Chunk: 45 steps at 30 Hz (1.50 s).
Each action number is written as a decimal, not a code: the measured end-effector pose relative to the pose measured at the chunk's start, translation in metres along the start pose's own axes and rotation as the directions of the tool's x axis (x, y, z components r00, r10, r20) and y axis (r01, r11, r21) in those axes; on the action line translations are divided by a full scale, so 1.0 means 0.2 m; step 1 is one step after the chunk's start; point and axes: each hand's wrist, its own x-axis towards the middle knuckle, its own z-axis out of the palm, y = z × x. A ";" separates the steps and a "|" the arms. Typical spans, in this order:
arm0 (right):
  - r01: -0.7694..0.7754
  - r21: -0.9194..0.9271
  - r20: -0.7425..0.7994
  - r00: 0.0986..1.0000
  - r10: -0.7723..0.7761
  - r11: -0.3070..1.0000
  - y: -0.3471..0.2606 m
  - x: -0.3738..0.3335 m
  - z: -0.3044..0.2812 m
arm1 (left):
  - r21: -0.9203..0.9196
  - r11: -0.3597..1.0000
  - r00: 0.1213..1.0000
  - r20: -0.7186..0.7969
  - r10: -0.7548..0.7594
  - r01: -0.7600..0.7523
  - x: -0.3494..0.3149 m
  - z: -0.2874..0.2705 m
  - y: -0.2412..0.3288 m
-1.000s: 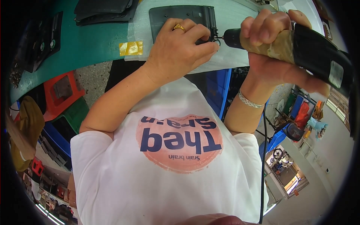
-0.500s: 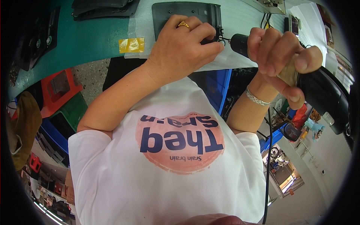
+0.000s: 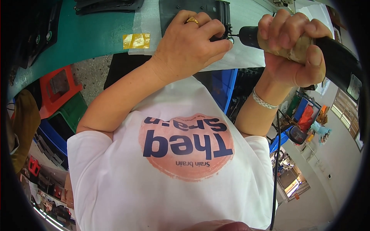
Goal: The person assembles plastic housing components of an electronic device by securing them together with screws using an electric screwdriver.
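Observation:
A dark grey plastic panel (image 3: 175, 8) lies on the table's pale sheet at the top of the view. My left hand (image 3: 194, 40), a gold ring on one finger, is closed around the panel's near right corner, with thumb and forefinger by its right edge. My right hand (image 3: 289, 50) grips a black electric screwdriver (image 3: 248, 36) around its tape-wrapped body. The tool lies roughly sideways, its thin bit pointing left at small fittings (image 3: 230, 37) on that edge. The fingers hide part of the corner, so I cannot tell whether a screw sits there.
A yellow tape patch (image 3: 136, 41) sticks to the green tabletop (image 3: 98, 32). Dark panels (image 3: 108, 6) are stacked at the back left. A cable (image 3: 276, 165) hangs on the right. Left of me stand a red stool (image 3: 58, 92) and a green crate (image 3: 69, 117).
My right hand has turned on the screwdriver, its thumb now raised along the near side. The tool's front end has risen slightly in view. My left hand keeps its hold on the panel.

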 end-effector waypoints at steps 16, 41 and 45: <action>0.054 0.035 -0.138 0.989 -0.049 0.998 0.03 -0.03 0.02 | -0.042 0.999 1.000 -0.020 -0.003 0.002 0.01 0.00 -0.02; 0.213 0.087 -0.529 0.837 -0.136 0.973 -0.05 -0.26 0.11 | -0.098 0.930 0.598 0.740 0.307 -0.355 0.48 -0.16 -0.12; 0.211 0.028 -0.604 0.783 -0.152 0.977 -0.02 -0.27 0.13 | -0.107 0.929 0.553 0.777 0.301 -0.355 0.52 -0.18 -0.09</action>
